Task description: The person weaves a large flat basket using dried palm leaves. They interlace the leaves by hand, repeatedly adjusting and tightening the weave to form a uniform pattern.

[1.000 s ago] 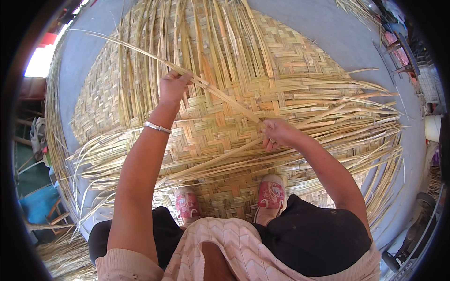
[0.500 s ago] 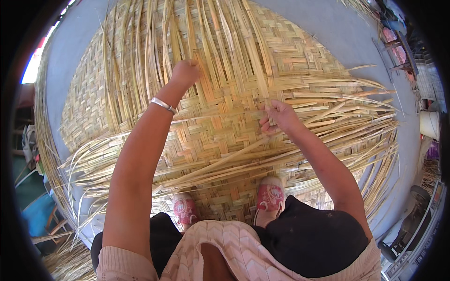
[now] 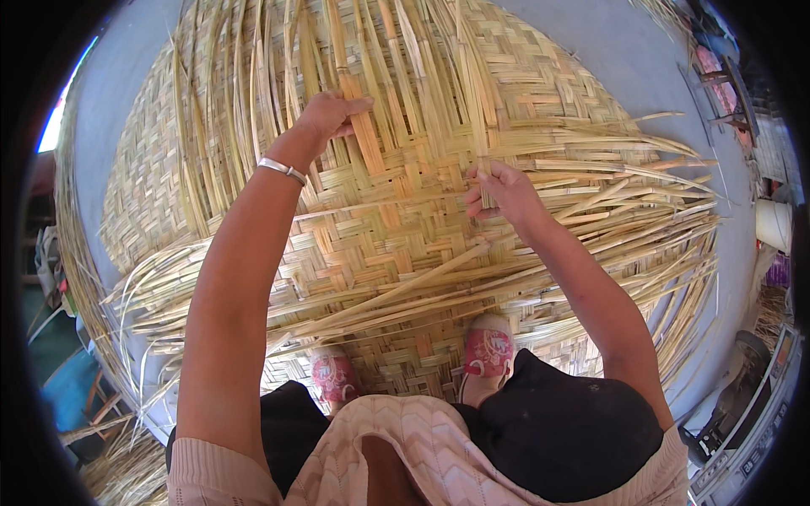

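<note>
A large mat (image 3: 337, 253) woven from flat, pale yellow reed strips lies under me. My left hand (image 3: 327, 116), with a silver bangle at its wrist, is closed on an orange-tan reed strip (image 3: 364, 139), its thumb across the top. To the right and a little nearer, my right hand (image 3: 509, 194) pinches the end of another reed strip (image 3: 479, 110), which runs away toward the far edge. Between both hands, several loose strips (image 3: 413, 76) lie lengthwise over the weave. The fingertips beneath the left strip are partly hidden.
Long crosswise strips (image 3: 624, 198) fan out past the mat's right side. My pink shoes (image 3: 488, 350) stand on the mat. Grey floor (image 3: 591, 34) surrounds it. A white bucket (image 3: 773, 226) and a wheeled object (image 3: 747, 371) are at the right; a blue item (image 3: 72, 388) sits left.
My left hand has shifted slightly left and away, its thumb now stretched over the strip. My right hand stays nearly in place, and its strip stands more upright.
</note>
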`<state>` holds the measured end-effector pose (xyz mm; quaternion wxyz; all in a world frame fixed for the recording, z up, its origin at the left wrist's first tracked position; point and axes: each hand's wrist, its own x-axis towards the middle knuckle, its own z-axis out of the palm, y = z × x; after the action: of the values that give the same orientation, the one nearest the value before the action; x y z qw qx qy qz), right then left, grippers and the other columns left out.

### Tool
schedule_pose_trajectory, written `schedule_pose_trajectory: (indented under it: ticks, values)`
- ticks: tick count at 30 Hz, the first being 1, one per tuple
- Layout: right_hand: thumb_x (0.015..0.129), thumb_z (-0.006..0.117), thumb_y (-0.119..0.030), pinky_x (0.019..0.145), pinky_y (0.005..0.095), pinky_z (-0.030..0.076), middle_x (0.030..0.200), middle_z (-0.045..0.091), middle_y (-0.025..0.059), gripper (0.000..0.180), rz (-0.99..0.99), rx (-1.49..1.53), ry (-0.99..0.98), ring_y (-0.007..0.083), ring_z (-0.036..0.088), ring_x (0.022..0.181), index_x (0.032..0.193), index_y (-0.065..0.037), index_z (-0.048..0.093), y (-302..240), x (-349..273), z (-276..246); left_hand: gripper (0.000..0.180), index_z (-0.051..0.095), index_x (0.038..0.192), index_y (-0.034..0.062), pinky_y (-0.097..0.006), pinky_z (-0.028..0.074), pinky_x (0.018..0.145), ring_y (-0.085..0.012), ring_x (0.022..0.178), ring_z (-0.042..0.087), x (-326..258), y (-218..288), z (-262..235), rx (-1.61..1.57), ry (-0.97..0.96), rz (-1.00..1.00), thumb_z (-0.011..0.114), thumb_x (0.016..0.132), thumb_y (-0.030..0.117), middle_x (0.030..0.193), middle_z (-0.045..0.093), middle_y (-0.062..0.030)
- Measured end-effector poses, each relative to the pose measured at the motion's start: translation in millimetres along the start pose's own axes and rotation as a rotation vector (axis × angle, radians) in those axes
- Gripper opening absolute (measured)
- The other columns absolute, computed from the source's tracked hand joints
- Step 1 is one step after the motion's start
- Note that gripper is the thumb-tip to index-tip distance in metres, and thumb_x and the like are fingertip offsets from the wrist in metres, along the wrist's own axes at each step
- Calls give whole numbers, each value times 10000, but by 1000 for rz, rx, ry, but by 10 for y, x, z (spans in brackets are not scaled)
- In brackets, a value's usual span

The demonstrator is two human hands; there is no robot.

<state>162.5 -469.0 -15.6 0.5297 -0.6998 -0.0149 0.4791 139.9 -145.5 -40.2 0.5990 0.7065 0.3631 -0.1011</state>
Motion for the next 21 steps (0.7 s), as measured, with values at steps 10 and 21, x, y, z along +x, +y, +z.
schedule_pose_trajectory:
  ticks: [10, 21]
  values:
    - [1003, 416, -201, 649, 289, 531, 886, 653, 115, 287, -33, 33, -32, 174, 656, 732, 1212, -18, 486, -317, 410, 242, 359, 594, 988, 30, -224, 548, 582, -122, 614, 598, -17, 187, 80, -137, -169, -139, 771, 790, 273, 772, 601, -11]
    - [976, 397, -137, 486, 293, 475, 677, 624, 85, 264, -281, -469, -89, 152, 604, 533, 1177, -34, 534, -394, 806, 442, 403, 584, 1180, -4, -333, 433, 964, -200, 1092, 558, -133, 101, 78, -464, -398, 92, 704, 842, 181, 1166, 615, -86]
